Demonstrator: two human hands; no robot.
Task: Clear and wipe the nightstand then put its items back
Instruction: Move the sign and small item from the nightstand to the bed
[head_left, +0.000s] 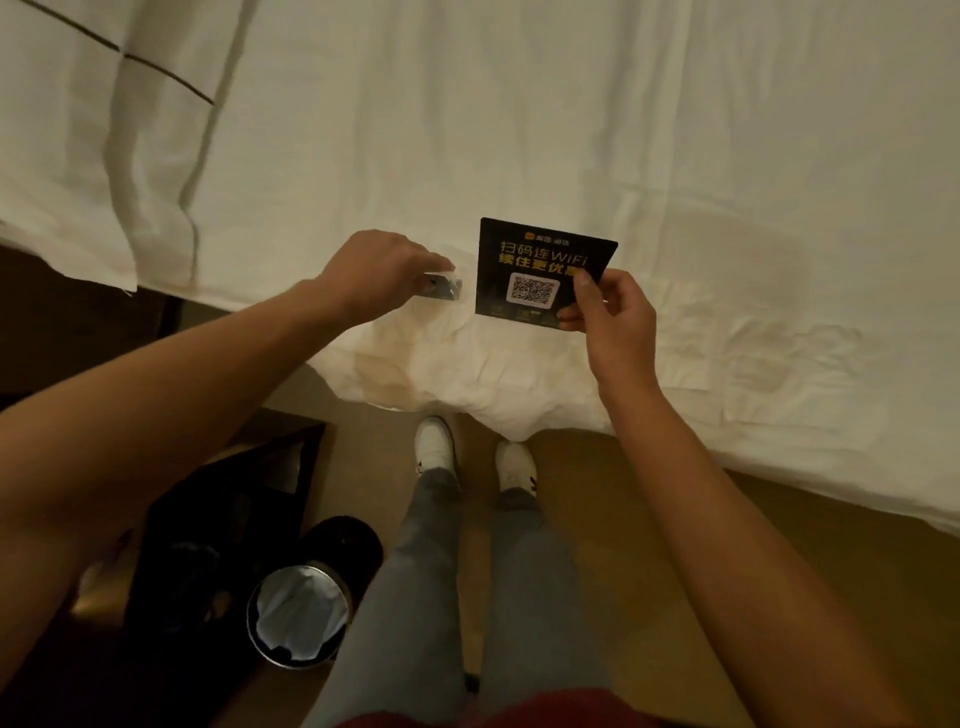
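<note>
1. A white bed (571, 130) fills the space beyond both hands, its rumpled edge hanging just under them.
2. A person in grey jeans and white shoes (435, 441) stands at the bedside, below and between the hands.
3. A lined bin (297, 616) sits on the floor well below the left hand, beside a dark stand.
4. A black WiFi card (535, 270) with a QR code is held upright over the bed, just right of the left hand; the right hand (613, 322) pinches its lower right corner, thumb on the face, fingers curled behind.
5. The left hand (374, 270), palm down, grips a small dark holder (441, 287) at its fingertips, touching the sheet, just left of the card.
</note>
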